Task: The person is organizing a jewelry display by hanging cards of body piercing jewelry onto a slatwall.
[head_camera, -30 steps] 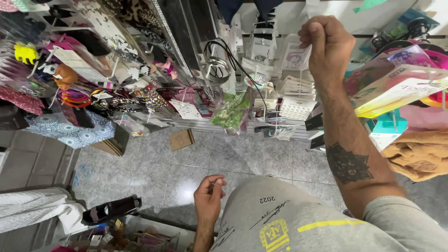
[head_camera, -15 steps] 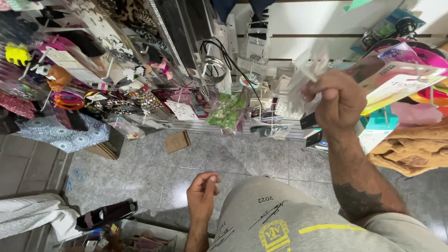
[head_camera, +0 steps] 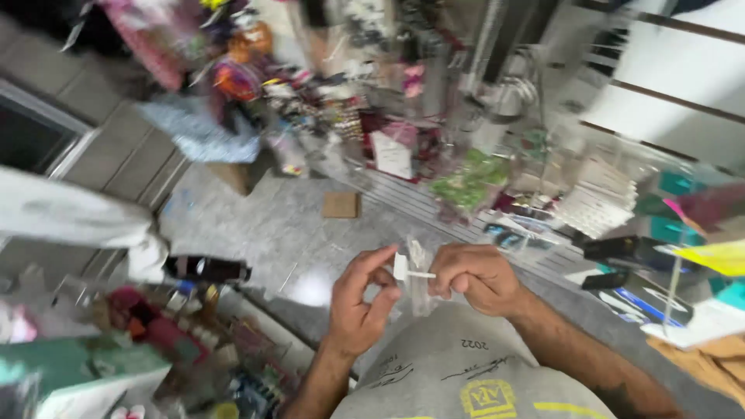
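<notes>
Your left hand (head_camera: 358, 304) and right hand (head_camera: 475, 276) meet at lower centre of the frame, both on a small clear plastic packet with a white card tab (head_camera: 411, 273). Right fingers are curled and pressed together, pinching the tab's right side; left thumb and forefinger are half spread, tips touching its left edge.

Risk: the film looks thin and slick, so a loose pinch could let it slip to the grey tiled floor (head_camera: 272, 225). Pulling both ways could tear it. The frame is motion-blurred, so aim may suffer.

The packet is see-through and crinkled, hanging below the tab; its contents cannot be made out. Blurred hanging merchandise (head_camera: 466, 182) fills the upper frame, and a brown cardboard square (head_camera: 341, 205) lies on the floor.
</notes>
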